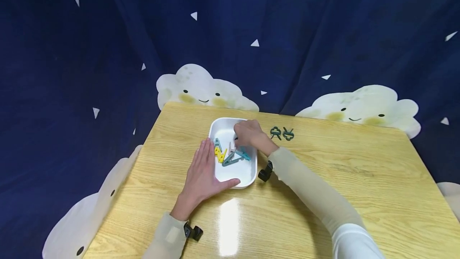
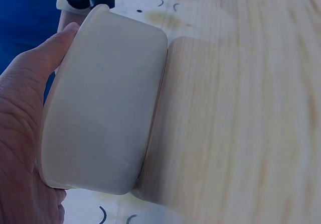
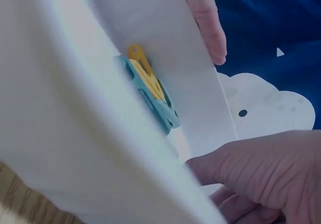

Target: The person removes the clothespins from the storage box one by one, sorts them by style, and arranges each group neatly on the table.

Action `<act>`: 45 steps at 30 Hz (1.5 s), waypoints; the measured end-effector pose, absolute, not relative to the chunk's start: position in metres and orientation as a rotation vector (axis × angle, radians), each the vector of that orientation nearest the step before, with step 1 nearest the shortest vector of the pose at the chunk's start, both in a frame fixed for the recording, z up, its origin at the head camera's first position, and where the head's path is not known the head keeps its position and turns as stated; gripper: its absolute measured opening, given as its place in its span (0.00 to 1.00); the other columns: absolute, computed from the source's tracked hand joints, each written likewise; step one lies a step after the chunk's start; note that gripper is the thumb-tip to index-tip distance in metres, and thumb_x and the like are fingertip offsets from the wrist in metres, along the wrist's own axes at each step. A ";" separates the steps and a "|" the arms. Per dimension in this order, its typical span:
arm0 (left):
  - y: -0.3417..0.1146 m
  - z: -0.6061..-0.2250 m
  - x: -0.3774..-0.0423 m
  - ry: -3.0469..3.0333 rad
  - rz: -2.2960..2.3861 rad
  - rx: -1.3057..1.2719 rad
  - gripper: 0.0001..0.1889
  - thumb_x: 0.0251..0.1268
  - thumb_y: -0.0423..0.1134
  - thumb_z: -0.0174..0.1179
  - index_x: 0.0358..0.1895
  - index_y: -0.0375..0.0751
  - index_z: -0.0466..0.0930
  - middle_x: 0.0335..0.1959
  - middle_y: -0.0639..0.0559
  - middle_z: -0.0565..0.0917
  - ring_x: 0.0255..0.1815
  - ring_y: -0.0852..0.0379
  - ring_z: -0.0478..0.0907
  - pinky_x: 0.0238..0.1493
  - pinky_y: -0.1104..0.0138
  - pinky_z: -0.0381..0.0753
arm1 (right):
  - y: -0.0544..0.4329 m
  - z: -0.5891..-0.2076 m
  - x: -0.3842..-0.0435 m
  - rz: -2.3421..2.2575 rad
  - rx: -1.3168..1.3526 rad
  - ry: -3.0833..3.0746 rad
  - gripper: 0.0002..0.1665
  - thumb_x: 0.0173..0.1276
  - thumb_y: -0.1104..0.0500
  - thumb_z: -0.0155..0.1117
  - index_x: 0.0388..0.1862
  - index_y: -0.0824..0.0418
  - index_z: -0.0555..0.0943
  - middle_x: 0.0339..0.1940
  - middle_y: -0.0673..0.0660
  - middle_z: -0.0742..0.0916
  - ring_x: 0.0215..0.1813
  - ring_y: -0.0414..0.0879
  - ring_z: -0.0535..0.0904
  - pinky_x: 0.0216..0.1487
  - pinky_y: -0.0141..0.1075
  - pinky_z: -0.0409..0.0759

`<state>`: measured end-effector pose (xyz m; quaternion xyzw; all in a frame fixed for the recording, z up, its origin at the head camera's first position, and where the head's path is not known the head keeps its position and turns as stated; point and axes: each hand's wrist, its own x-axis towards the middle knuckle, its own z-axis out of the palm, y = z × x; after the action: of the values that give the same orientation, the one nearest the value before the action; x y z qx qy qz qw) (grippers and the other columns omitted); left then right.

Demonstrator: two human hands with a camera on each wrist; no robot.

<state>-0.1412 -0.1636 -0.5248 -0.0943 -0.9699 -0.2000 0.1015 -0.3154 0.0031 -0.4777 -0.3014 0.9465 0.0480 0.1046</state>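
A white rectangular tub (image 1: 248, 173) stands on the table with several clothespins inside. A yellow clothespin (image 1: 219, 155), a grey-green clothespin (image 1: 231, 162) and a teal clothespin (image 1: 243, 154) lie toward its middle. My left hand (image 1: 204, 173) rests against the tub, its straight fingers along the left side and its thumb over the near rim. Reaching in over the right rim, my right hand (image 1: 251, 134) has curled fingers deep in the tub's far half. A small dark bit shows by those fingertips; whether they pinch it I cannot tell.
Two dark green clips (image 1: 282, 133) lie on the wooden table (image 1: 345, 167), right of the tub and beyond my right forearm. A dark blue curtain (image 1: 230, 43) with cloud prints hangs behind the table's far edge. Each wrist carries a small black camera.
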 end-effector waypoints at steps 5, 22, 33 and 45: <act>-0.163 -0.525 -0.143 -2.869 -0.596 -0.285 0.76 0.45 0.90 0.52 0.84 0.30 0.45 0.87 0.38 0.45 0.87 0.43 0.42 0.85 0.52 0.48 | 0.003 -0.477 -0.315 0.050 -0.884 2.743 0.07 0.66 0.55 0.73 0.31 0.53 0.83 0.25 0.50 0.79 0.33 0.47 0.72 0.40 0.45 0.73; -0.163 -0.528 -0.134 -2.902 -0.605 -0.268 0.76 0.45 0.90 0.53 0.84 0.31 0.44 0.87 0.38 0.44 0.88 0.46 0.38 0.85 0.53 0.47 | 0.013 -0.490 -0.309 -0.101 -0.972 2.771 0.15 0.68 0.50 0.72 0.28 0.54 0.78 0.24 0.50 0.76 0.30 0.46 0.70 0.29 0.41 0.68; -0.163 -0.526 -0.136 -2.869 -0.576 -0.277 0.75 0.45 0.89 0.55 0.84 0.30 0.46 0.87 0.38 0.45 0.87 0.43 0.42 0.85 0.52 0.50 | 0.004 -0.488 -0.310 -0.059 -0.815 2.797 0.20 0.63 0.40 0.76 0.25 0.52 0.80 0.25 0.50 0.81 0.32 0.47 0.74 0.32 0.41 0.71; -0.163 -0.523 -0.141 -2.888 -0.582 -0.271 0.75 0.45 0.88 0.56 0.84 0.31 0.45 0.87 0.37 0.46 0.88 0.46 0.39 0.85 0.54 0.47 | 0.007 -0.487 -0.319 -0.172 -0.870 2.763 0.10 0.67 0.55 0.74 0.39 0.54 0.80 0.31 0.50 0.81 0.36 0.47 0.73 0.38 0.44 0.74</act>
<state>-0.1410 -0.1630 -0.5231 -0.0913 -0.9720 -0.1960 0.0915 -0.3193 0.0070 -0.4871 -0.2977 0.9453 -0.0589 0.1195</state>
